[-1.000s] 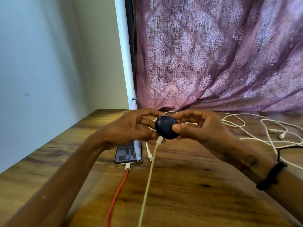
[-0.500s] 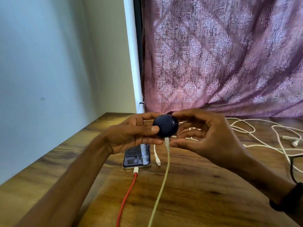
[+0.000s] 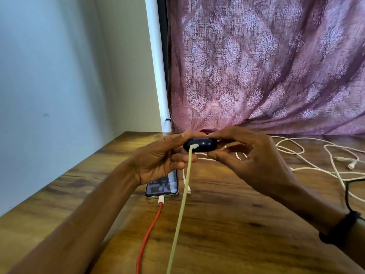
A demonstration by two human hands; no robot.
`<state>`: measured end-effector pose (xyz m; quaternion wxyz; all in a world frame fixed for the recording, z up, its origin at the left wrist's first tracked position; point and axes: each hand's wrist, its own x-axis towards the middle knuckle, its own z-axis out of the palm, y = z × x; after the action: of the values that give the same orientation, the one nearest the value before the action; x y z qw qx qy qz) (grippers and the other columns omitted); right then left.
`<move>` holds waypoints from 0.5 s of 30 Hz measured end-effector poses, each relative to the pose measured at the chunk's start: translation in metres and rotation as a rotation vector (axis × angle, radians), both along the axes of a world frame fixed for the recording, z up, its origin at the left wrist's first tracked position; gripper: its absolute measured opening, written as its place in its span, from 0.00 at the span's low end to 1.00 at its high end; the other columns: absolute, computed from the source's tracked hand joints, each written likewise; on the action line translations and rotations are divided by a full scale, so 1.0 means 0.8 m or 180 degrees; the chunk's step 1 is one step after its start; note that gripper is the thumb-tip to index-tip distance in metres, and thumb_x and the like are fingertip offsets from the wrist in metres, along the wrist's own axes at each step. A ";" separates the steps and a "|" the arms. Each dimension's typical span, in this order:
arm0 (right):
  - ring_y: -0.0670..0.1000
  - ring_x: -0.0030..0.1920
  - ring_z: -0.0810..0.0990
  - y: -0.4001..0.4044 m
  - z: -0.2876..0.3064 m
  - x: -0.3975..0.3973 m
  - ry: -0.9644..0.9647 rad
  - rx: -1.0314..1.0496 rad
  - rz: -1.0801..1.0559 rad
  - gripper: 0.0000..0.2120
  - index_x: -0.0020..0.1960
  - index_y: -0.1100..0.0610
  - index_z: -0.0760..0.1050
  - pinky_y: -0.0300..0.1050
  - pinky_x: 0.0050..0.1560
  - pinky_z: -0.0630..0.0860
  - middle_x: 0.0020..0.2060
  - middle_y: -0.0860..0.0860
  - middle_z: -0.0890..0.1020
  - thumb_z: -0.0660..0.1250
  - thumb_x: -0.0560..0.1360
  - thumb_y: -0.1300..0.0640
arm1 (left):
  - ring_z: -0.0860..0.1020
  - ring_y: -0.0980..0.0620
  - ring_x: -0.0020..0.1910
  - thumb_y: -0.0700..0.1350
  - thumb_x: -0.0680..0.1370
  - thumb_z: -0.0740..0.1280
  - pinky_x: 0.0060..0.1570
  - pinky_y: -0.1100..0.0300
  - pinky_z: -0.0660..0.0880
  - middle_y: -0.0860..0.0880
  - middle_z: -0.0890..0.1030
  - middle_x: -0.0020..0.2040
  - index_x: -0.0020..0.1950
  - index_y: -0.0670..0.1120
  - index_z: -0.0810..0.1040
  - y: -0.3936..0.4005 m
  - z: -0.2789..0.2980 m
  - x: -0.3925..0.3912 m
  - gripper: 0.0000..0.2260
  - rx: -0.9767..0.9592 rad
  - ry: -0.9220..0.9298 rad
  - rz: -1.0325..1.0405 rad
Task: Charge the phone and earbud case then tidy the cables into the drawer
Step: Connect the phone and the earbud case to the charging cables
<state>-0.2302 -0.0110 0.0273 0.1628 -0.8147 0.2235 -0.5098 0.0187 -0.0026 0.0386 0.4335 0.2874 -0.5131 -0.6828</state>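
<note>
A dark blue earbud case (image 3: 205, 144) is held above the wooden table between both hands. My left hand (image 3: 160, 157) grips its left end and my right hand (image 3: 250, 155) holds its right end with thumb and fingers. A pale yellow-green cable (image 3: 180, 204) is plugged into the case's near side and hangs down toward me. Below my left hand a phone (image 3: 163, 186) lies flat with its screen lit, and a red cable (image 3: 151, 232) is plugged into its near end. My left hand hides the phone's far part.
Several loose white cables (image 3: 316, 161) lie tangled on the table (image 3: 237, 224) at the right, and one short white cable end (image 3: 187, 186) lies beside the phone. A purple patterned curtain (image 3: 266, 66) hangs at the back. A pale wall (image 3: 49, 86) borders the left.
The case has turned from showing its round face to lying flat with the plugged port facing me. The camera view has shifted left, and both hands stay on the case.
</note>
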 end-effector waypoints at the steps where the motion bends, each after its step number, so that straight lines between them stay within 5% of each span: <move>1: 0.45 0.51 0.86 -0.001 -0.003 0.000 -0.0036 0.0094 -0.0035 0.17 0.60 0.49 0.83 0.44 0.50 0.84 0.50 0.42 0.86 0.78 0.72 0.52 | 0.85 0.52 0.35 0.51 0.69 0.81 0.37 0.63 0.84 0.37 0.83 0.44 0.68 0.40 0.80 0.000 0.000 0.000 0.31 0.0034 0.0007 0.0041; 6: 0.43 0.48 0.86 -0.009 -0.017 0.001 -0.0246 0.0349 -0.0134 0.15 0.58 0.49 0.84 0.34 0.47 0.80 0.45 0.42 0.87 0.77 0.72 0.52 | 0.88 0.47 0.40 0.47 0.70 0.81 0.36 0.59 0.85 0.34 0.86 0.46 0.64 0.37 0.82 0.006 0.004 -0.002 0.27 0.0093 0.0229 -0.0151; 9: 0.44 0.50 0.86 -0.011 -0.021 0.002 -0.0263 0.0487 -0.0021 0.16 0.59 0.51 0.84 0.39 0.49 0.83 0.48 0.41 0.87 0.75 0.72 0.51 | 0.88 0.46 0.45 0.43 0.72 0.80 0.39 0.58 0.85 0.33 0.85 0.50 0.71 0.35 0.74 0.007 0.004 0.001 0.31 -0.0023 0.0279 -0.0239; 15: 0.45 0.50 0.86 -0.008 -0.020 0.001 -0.0219 0.0335 -0.0130 0.20 0.61 0.51 0.83 0.42 0.49 0.83 0.50 0.41 0.87 0.73 0.72 0.45 | 0.87 0.45 0.47 0.41 0.77 0.74 0.45 0.56 0.85 0.34 0.85 0.54 0.71 0.37 0.76 0.007 0.006 0.004 0.23 -0.0200 0.0125 -0.0379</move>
<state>-0.2292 -0.0174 0.0115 0.2025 -0.7822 0.2609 -0.5283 0.0217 0.0032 0.0431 0.4108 0.2291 -0.5419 -0.6965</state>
